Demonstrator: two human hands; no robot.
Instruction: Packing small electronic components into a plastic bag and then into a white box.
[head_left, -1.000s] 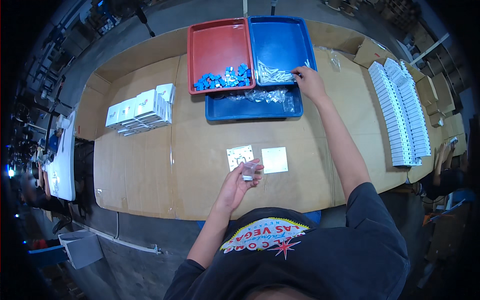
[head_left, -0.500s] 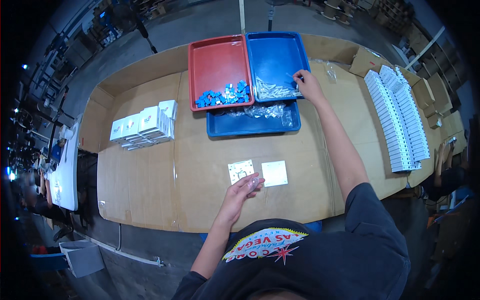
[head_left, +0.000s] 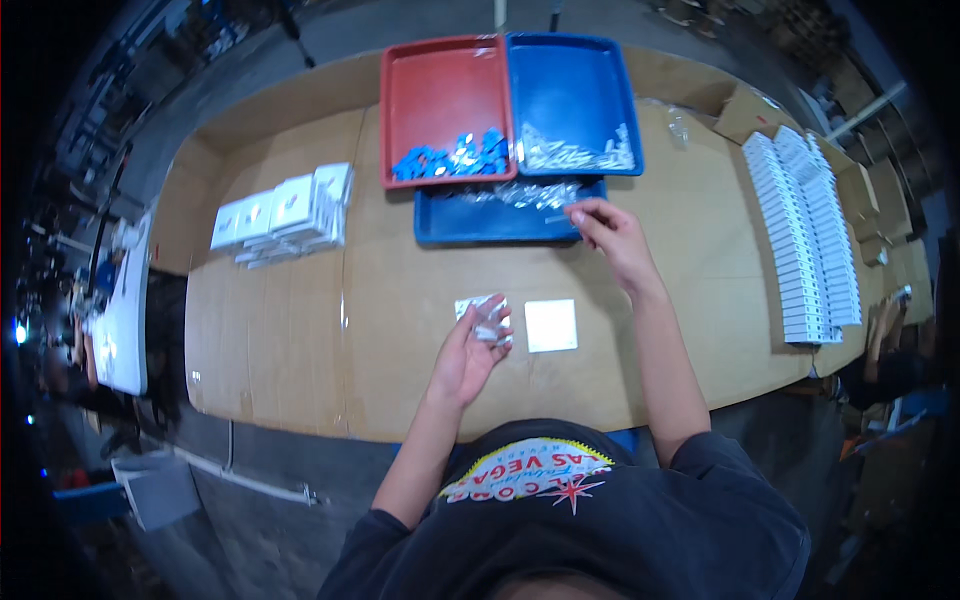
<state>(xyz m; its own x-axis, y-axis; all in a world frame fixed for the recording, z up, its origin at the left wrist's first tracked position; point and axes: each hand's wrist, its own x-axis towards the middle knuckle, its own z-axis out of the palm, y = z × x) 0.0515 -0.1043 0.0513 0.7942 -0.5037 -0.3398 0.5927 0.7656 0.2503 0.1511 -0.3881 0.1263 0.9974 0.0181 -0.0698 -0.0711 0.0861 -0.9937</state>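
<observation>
Over cardboard (head_left: 270, 340) | left hand (head_left: 466, 360) grips clear bag (head_left: 488, 324) | right hand (head_left: 616, 240) pinches blurred, seemingly pale stick (head_left: 556, 219)

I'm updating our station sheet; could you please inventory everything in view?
Red tray: one, red, far side
Blue trays: two, blue, far side
Blocks: many, mostly blue, red tray
Slim pieces: many, whitish, far blue tray
Bags: uncounted, clear, near blue tray
Boxes: many, white, both sides
Plates: two, white, middle
Table: one, brown, centre
Bin: one, grey, lower left
People, furniture: unclear, dim, edges
Shirt: one, dark, bottom
Left hand: one, middle, holding clear plastic
Right hand: one, by near tray, pinching slim piece
</observation>
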